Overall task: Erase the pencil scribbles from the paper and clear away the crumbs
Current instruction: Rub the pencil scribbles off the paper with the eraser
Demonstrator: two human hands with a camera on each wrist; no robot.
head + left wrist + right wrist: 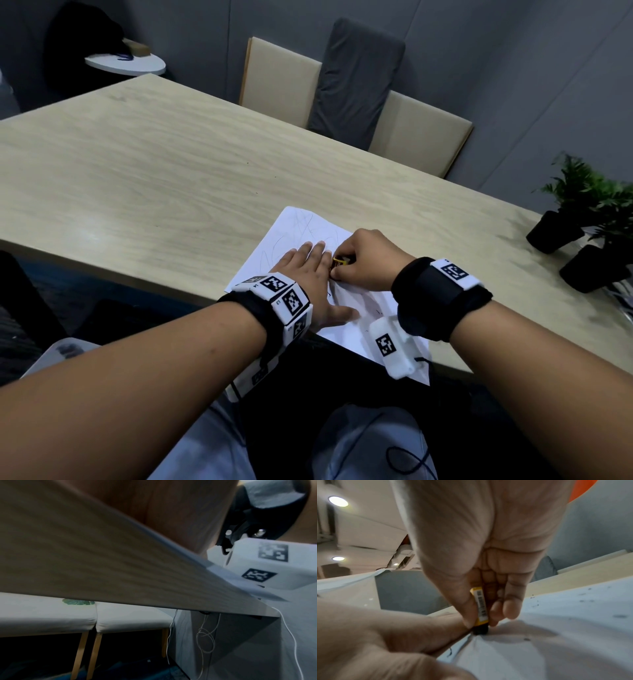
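Close beside the flat-spread left hand (310,274), the right hand (363,262) pinches the eraser (481,609) onto crumb-flecked paper (294,226).

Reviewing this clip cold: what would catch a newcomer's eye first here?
First, the right hand pinching a yellow-sleeved eraser, its dark tip pressed onto the white paper at the table's near edge. Beside it, the left hand lies flat on the sheet, fingers straight. Faint pencil scribbles show on the far part of the sheet, and dark crumbs dot it.
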